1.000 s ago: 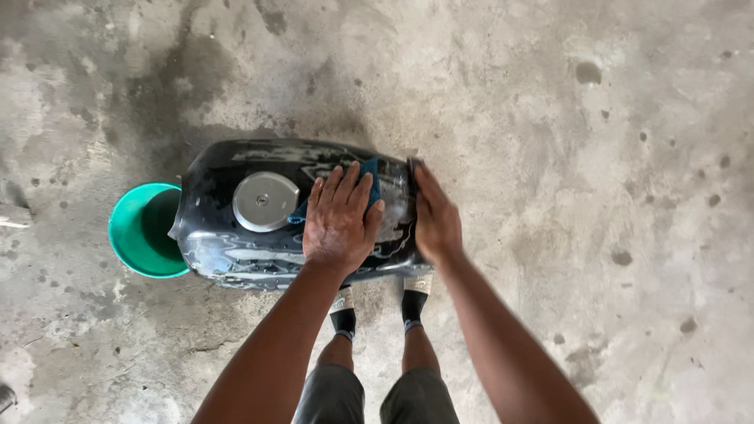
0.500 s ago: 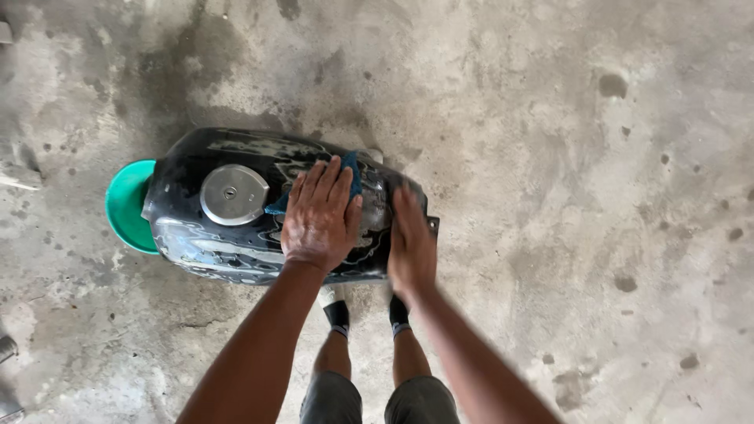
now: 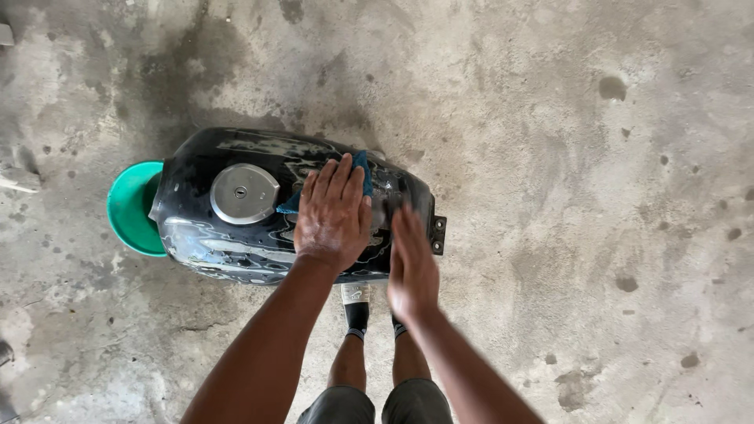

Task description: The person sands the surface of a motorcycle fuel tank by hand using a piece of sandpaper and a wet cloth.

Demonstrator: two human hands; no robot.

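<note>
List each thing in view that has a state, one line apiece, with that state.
fuel tank: lying on the floor, black, streaked with wet suds.
filler cap: shut.
blue cloth: pressed to the tank under the left hand.
left hand: flat, fingers spread.
right hand: open, against the tank's end.
green basin: partly under the tank.

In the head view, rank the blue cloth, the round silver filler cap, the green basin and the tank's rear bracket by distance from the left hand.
1. Blue cloth: under the left hand.
2. Silver filler cap: just left, on the tank.
3. Rear bracket: right end.
4. Green basin: far left.
</note>
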